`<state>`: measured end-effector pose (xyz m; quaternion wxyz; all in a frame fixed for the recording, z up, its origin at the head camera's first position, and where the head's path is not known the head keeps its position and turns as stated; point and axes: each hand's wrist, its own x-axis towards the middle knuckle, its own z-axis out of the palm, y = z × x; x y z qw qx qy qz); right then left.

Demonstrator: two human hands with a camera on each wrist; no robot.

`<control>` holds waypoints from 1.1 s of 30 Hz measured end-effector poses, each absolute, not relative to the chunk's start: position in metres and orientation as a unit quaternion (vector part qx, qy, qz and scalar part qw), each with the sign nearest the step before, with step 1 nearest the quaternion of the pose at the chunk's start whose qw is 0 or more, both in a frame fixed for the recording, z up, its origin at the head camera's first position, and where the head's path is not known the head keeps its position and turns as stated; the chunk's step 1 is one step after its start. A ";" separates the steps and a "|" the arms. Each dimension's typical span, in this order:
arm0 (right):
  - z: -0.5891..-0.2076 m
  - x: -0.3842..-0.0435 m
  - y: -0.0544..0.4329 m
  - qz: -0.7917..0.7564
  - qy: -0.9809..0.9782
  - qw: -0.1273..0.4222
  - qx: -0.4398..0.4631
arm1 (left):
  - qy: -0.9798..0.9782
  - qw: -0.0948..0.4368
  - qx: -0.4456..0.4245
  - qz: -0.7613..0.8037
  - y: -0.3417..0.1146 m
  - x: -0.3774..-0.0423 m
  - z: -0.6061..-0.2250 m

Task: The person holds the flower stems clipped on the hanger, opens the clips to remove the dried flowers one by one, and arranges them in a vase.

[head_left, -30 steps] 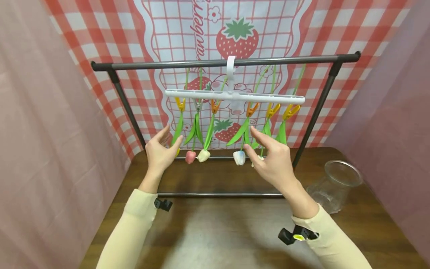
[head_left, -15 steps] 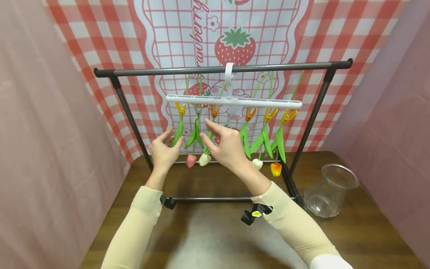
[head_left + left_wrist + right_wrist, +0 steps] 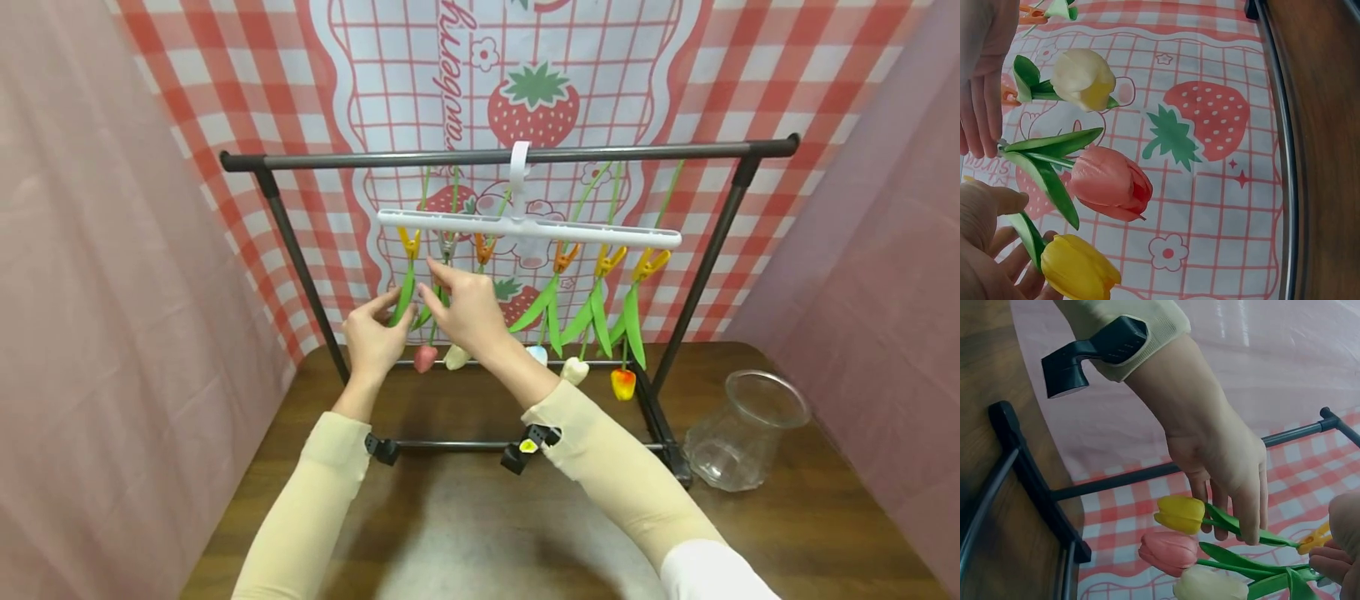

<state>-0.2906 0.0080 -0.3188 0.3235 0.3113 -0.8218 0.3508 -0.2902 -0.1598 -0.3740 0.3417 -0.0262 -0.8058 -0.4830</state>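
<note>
Artificial tulips hang upside down from clips on a white hanger. At the left end, a yellow clip holds a yellow tulip. My left hand surrounds its leaf and stem, fingers behind and thumb in front, with a gap showing between them in the left wrist view. My right hand has crossed to the left, its extended fingers near the yellow clip and the neighbouring grey clip. It partly covers the pink tulip's leaves. The pink tulip and a cream tulip hang alongside.
A dark metal rack carries the hanger above a wooden table. Further right hang a blue-white tulip, another cream tulip and an orange-yellow one. A clear glass vase stands at right.
My right hand has moved left from the blue-white tulip, past the middle flowers, to beside my left hand. My left hand stays at the yellow tulip, its fingers slightly farther around the leaf.
</note>
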 end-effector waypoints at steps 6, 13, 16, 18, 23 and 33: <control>-0.313 -0.294 -0.003 0.372 -0.831 0.303 0.283 | -0.796 0.347 -0.027 -0.495 -0.160 -0.284 -0.376; -0.319 -0.298 -0.012 0.370 -0.841 0.293 0.264 | -0.790 0.356 -0.024 -0.498 -0.156 -0.274 -0.390; -0.318 -0.301 -0.013 0.368 -0.842 0.299 0.256 | -0.786 0.361 -0.021 -0.501 -0.153 -0.273 -0.391; -0.317 -0.303 -0.013 0.370 -0.843 0.302 0.249 | -0.785 0.359 -0.018 -0.504 -0.151 -0.272 -0.392; -0.311 -0.311 -0.017 0.366 -0.843 0.313 0.241 | -0.782 0.365 -0.012 -0.505 -0.149 -0.271 -0.388; -0.300 -0.320 -0.026 0.351 -0.830 0.384 0.200 | -0.778 0.384 -0.025 -0.496 -0.153 -0.272 -0.377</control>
